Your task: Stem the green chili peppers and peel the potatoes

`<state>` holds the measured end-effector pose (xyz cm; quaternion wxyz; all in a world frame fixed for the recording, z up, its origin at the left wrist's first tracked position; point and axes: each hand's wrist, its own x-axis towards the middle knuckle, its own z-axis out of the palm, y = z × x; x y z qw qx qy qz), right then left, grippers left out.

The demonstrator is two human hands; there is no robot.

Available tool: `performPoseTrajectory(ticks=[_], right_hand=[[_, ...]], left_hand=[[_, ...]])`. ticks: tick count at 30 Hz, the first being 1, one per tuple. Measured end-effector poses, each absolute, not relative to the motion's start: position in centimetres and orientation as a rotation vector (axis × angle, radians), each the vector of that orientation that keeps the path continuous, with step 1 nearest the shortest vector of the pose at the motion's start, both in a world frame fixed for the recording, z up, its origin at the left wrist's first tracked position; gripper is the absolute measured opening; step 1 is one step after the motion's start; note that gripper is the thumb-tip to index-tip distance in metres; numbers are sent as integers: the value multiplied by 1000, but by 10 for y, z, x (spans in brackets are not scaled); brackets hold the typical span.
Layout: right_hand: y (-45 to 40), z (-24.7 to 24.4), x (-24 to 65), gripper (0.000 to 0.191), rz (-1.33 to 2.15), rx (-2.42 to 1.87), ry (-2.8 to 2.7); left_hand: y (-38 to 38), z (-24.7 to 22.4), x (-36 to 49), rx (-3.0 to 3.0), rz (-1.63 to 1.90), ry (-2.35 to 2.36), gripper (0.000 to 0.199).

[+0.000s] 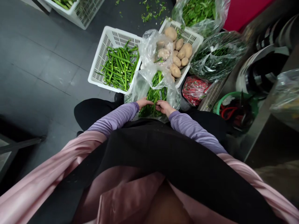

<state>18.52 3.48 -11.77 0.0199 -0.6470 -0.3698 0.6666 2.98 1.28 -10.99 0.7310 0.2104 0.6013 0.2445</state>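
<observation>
Both hands meet over an open clear plastic bag [137,84] of long green peppers [158,93] at my lap. My left hand [143,102] comes in from the left, its fingers closed on a green pepper. From the right, my right hand [163,106] has its fingers pinched together on the same pepper or one beside it; the fingertips nearly touch. A white slotted basket [95,67] with a pile of green peppers [120,67] stands ahead on the left.
Ahead on the right, potatoes [184,51] fill a white basket [197,39]. Bags of greens [217,56] and red chillies [195,90] lie right of it. A green tub [217,107] stands farther right. Another white basket [87,12] is at the top left.
</observation>
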Motion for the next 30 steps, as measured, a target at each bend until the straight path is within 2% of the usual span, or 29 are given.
performPoseTrajectory(ticks=[5,11,18,22,25,27,30], right_hand=[[26,-123,179,31,2145,-1875,-802],[29,-129,183,25,2288,-1668,-619],[20,-135,168,34,2188,-1682,-729],[22,-141,167,24,2185,-1664,-614],[27,-145,170,20,2185,-1675,-556],[27,-147,171,23,2224,-1629,-631],[21,-149,168,31,2211,-1531,-853]], left_hand=[[22,-113,26,317,590,1232,20],[23,-114,20,313,565,1241,22],[25,-119,11,249,601,1233,15],[21,-119,10,248,598,1184,20],[21,-119,9,228,607,1181,15],[25,-119,6,181,676,1214,8],[33,-119,1,124,751,1237,10]])
